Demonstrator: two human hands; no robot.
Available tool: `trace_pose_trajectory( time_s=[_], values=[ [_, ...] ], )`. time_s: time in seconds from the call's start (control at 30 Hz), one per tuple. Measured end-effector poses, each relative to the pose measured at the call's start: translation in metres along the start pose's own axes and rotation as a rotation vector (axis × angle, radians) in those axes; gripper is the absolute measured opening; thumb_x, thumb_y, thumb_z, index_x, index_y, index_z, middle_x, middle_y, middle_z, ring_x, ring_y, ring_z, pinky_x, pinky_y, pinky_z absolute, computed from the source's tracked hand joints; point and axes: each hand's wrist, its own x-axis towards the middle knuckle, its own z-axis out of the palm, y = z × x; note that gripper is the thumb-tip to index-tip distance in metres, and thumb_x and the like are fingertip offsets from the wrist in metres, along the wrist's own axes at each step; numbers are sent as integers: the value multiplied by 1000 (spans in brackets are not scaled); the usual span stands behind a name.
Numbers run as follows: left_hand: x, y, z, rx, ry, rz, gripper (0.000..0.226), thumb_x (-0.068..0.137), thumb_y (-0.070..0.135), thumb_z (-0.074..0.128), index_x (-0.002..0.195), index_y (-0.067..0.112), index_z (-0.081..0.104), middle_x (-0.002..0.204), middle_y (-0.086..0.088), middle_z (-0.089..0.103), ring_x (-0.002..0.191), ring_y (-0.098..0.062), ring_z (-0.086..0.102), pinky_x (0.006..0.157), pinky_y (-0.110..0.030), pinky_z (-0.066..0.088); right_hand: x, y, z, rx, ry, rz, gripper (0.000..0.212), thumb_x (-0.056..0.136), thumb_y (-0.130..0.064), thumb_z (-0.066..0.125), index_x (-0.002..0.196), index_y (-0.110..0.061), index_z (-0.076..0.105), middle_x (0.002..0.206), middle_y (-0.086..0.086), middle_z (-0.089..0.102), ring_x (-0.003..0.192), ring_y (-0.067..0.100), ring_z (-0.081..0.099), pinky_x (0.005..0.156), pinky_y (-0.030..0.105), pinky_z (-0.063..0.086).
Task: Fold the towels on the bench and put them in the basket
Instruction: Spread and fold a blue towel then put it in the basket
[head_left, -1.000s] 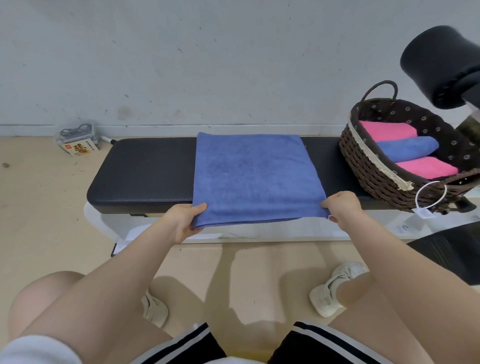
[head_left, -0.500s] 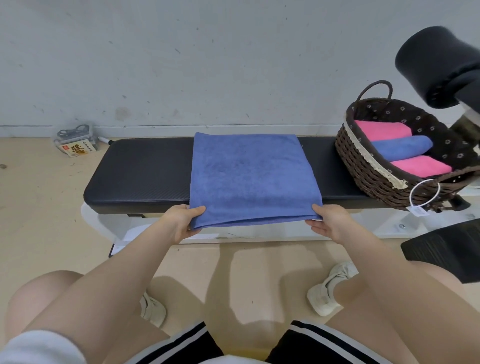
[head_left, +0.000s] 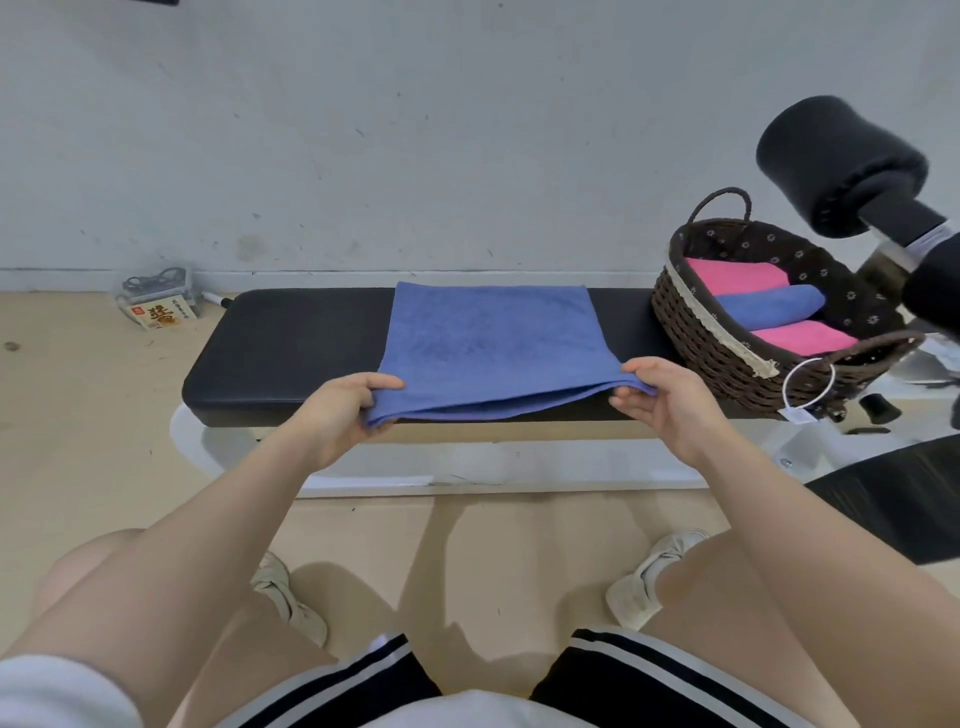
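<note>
We are most of the way through, judging by the basket (head_left: 691, 322) at the right end of the bench (head_left: 291, 343): three rolled or folded towels already lie in it — a pink one (head_left: 735, 275) at the back, a blue one (head_left: 769, 306) in the middle, another pink one (head_left: 800, 336) nearest us. One blue towel (head_left: 488, 343) lies flat across the middle of the bench, apparently folded at least once, though the layers at its near edge are hard to count. Our left hand (head_left: 337, 410) pinches its near left corner and our right hand (head_left: 662, 397) pinches the near right corner, both raised just off the pad. What remains, we judge, is folding the near edge over — then the basket. No other loose towel shows.
</note>
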Motion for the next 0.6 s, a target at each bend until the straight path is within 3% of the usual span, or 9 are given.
trace_pose_trajectory(
  time_s=[0.07, 0.13, 0.23, 0.3, 0.33, 0.43, 0.5, 0.57, 0.6],
  values=[
    [-5, 5, -5, 77, -34, 17, 48, 81, -20, 25, 101, 2, 62, 110, -14, 56, 90, -25, 61, 81, -31, 51, -3, -3, -6, -11, -85, 21, 31, 90, 5, 32, 103, -5, 58, 86, 7, 73, 84, 18, 71, 86, 30, 51],
    [-10, 7, -12, 223, -114, 51, 49, 80, -20, 33, 112, 4, 58, 111, -11, 58, 96, -20, 62, 92, -32, 47, -7, -4, -7, -130, -149, 32, 32, 92, 3, 37, 116, -8, 57, 109, 4, 69, 105, 14, 64, 96, 31, 45],
    [-16, 8, -17, 442, -171, 149, 47, 70, -8, 53, 112, 12, 62, 107, -6, 63, 103, -22, 60, 104, -41, 41, -8, -1, -2, -354, -21, -38, 18, 87, -15, 64, 105, -14, 66, 104, 1, 70, 103, 10, 62, 95, 30, 45],
    [-19, 10, -14, 506, -128, 195, 35, 75, -2, 64, 105, 16, 65, 103, -3, 65, 99, -21, 60, 101, -42, 43, -11, -2, 3, -405, 88, -122, 8, 89, -14, 60, 90, -18, 66, 88, -1, 70, 90, 12, 62, 89, 31, 45],
    [-22, 11, -11, 520, -95, 216, 29, 79, 1, 67, 103, 16, 65, 102, -3, 65, 99, -21, 60, 99, -41, 45, -12, -3, 4, -418, 115, -165, 12, 90, -13, 56, 85, -19, 65, 82, -1, 68, 84, 14, 59, 83, 30, 44],
    [-27, 13, -4, 609, -15, 268, 24, 82, 7, 67, 105, 15, 63, 102, -4, 64, 95, -20, 59, 86, -32, 46, -15, -9, 4, -424, 146, -268, 11, 90, -8, 55, 88, -5, 66, 84, 7, 53, 81, 18, 44, 68, 26, 35],
    [-27, 14, -4, 673, 12, 325, 23, 82, 9, 68, 104, 14, 63, 99, -4, 64, 89, -19, 58, 78, -28, 44, -12, -13, 2, -395, 142, -281, 14, 89, -2, 54, 96, 6, 63, 97, 5, 53, 91, 17, 45, 74, 24, 35],
    [-25, 16, -6, 717, 28, 359, 13, 84, 15, 67, 95, 10, 63, 89, -5, 63, 79, -18, 56, 68, -25, 44, -10, -15, 1, -359, 114, -228, 14, 89, -1, 52, 93, -3, 65, 99, 2, 59, 93, 14, 50, 84, 25, 33],
    [-23, 18, -6, 722, 38, 372, 15, 85, 19, 65, 91, 5, 63, 82, -8, 60, 72, -20, 53, 64, -26, 41, -8, -17, 3, -349, 90, -215, 17, 90, -1, 50, 84, -9, 64, 89, 1, 60, 86, 13, 51, 82, 26, 33]
  ],
)
